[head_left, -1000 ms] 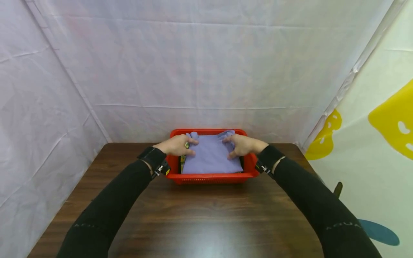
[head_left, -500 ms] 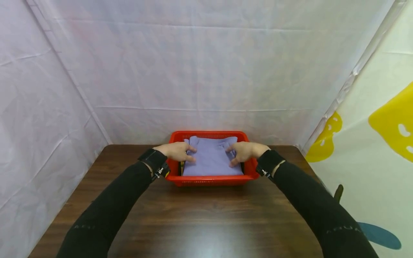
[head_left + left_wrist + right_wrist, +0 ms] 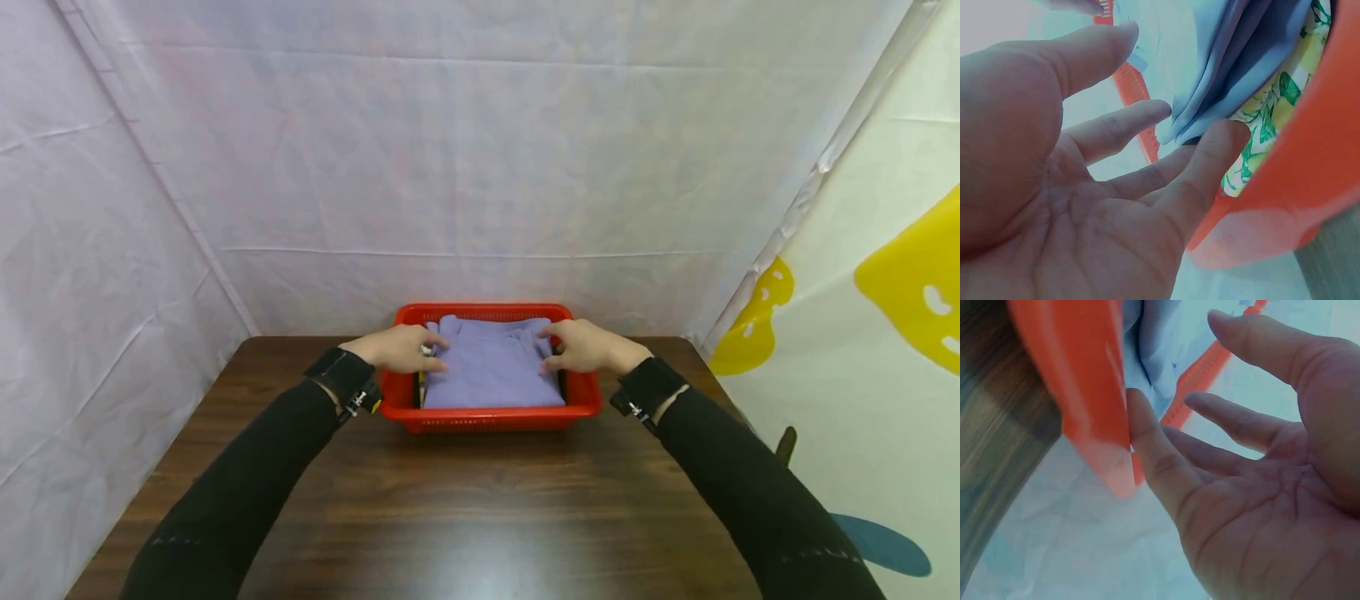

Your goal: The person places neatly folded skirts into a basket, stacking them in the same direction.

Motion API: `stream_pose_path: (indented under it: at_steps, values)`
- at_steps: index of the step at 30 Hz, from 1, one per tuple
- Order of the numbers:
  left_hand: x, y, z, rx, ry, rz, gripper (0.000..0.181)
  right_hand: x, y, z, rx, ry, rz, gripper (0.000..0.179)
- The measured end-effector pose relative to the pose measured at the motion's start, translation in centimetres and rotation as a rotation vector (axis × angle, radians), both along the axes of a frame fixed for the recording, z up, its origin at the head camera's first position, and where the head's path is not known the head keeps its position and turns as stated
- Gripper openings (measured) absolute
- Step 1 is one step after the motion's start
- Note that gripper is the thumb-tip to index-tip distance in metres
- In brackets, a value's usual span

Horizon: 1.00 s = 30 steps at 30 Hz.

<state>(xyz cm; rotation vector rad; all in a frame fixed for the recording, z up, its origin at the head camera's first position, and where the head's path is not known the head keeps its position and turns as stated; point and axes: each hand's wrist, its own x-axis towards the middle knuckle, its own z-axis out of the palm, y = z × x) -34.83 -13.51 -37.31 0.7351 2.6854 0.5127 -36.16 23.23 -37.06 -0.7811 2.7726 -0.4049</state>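
Observation:
A folded lavender cloth garment [image 3: 491,367] lies inside a red plastic basket [image 3: 495,413] at the back of the table. My left hand [image 3: 401,347] hovers over the basket's left side, fingers spread at the garment's edge. On the right side, my right hand [image 3: 588,344] is held likewise, its fingers apart and nothing between them. The left wrist view shows lemon-and-leaf print fabric [image 3: 1266,131] under the lavender layers, beside the fingertips. In the right wrist view the little finger [image 3: 1147,425] lies along the inner side of the basket wall [image 3: 1085,375].
The basket stands on a dark brown wooden table [image 3: 465,500], close to a white cloth backdrop [image 3: 465,167]. Another white sheet [image 3: 112,250] hangs at the left. On the right is a pale panel with yellow shapes [image 3: 750,325].
The garment's raised back edge has settled lower in the basket. Both hands have loosened and drawn apart, the left one leftward and the right one rightward.

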Motion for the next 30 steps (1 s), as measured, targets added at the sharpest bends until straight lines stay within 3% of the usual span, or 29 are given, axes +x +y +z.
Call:
stream_pose_path:
  at_steps: [8, 15, 22, 30]
  values:
    - [0.4, -0.8, 0.4, 0.044, 0.076, 0.015, 0.057, 0.4, 1.4, 0.2, -0.103, 0.140, 0.017, 0.055]
    - [0.9, -1.7, 1.0, 0.037, 0.132, 0.054, 0.054, 0.9, 2.6, 0.1, -0.186, 0.172, -0.016, 0.049]
    - [1.8, -2.8, 1.4, 0.094, 0.148, 0.087, 0.050, 1.5, 4.3, 0.1, -0.260, 0.200, -0.016, 0.047]
    - [2.8, -4.4, 1.0, 0.171, 0.246, 0.118, 0.046, 2.1, 5.9, -0.5, -0.308, 0.264, -0.026, 0.046]
